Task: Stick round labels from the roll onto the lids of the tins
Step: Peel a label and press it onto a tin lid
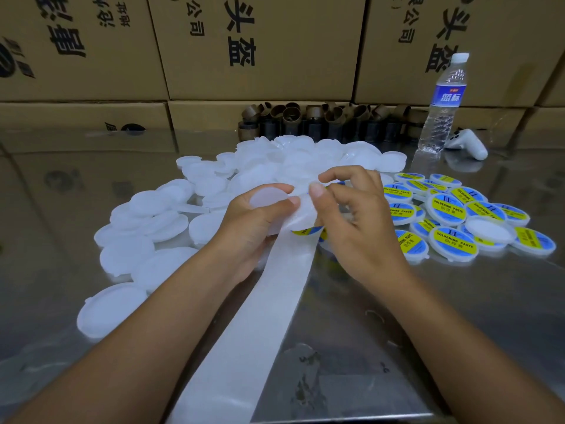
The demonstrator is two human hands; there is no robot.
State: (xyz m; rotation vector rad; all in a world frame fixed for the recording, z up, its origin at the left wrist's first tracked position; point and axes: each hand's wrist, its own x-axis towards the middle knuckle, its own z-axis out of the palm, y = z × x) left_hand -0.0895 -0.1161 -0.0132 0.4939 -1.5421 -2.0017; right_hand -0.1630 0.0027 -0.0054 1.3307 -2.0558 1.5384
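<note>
Many labelled lids (455,240) at right read "SOLDERING PASTE". Left hand (253,228) fingers grip a blank lid (267,195); right hand (360,228) fingers pinch a mostly hidden label (333,184).

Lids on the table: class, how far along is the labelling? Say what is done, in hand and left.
Done: a pile of labelled lids lies on the right. In hand: the left hand holds a plain lid while the right hand pinches the label strip. Left: a bigger heap of plain white lids on the left and behind, so much remains.
</note>
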